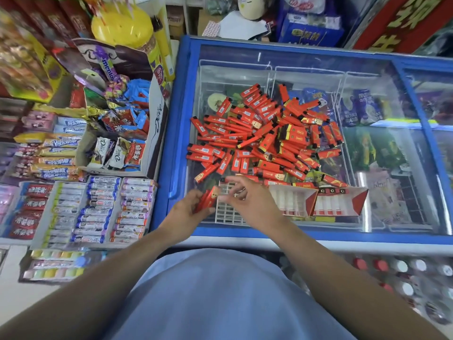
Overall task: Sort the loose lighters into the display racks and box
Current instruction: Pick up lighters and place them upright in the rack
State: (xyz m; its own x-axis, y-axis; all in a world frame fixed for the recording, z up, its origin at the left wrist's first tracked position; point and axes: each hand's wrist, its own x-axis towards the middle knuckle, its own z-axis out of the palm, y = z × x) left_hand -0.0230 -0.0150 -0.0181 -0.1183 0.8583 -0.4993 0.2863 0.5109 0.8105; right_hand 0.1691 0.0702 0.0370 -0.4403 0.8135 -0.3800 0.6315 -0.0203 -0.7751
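Observation:
A big heap of loose red lighters [264,136] lies on the glass lid of a blue freezer [367,148]. At the lid's near edge stand a white gridded display rack [228,214] and two open red-and-white racks [296,202] [340,201], the right one holding three lighters along its back row. My left hand [188,212] grips a small bunch of red lighters [208,200] over the white rack's left side. My right hand [247,200] is just beside it, pinching a red lighter [229,179] between thumb and fingers.
Left of the freezer, shelves carry trays of candy rolls [98,212], a Dove chocolate box [117,146] and snack packs. A yellow jar [122,23] stands behind them. Ice creams show through the glass, and bottles [397,271] stand low at the right.

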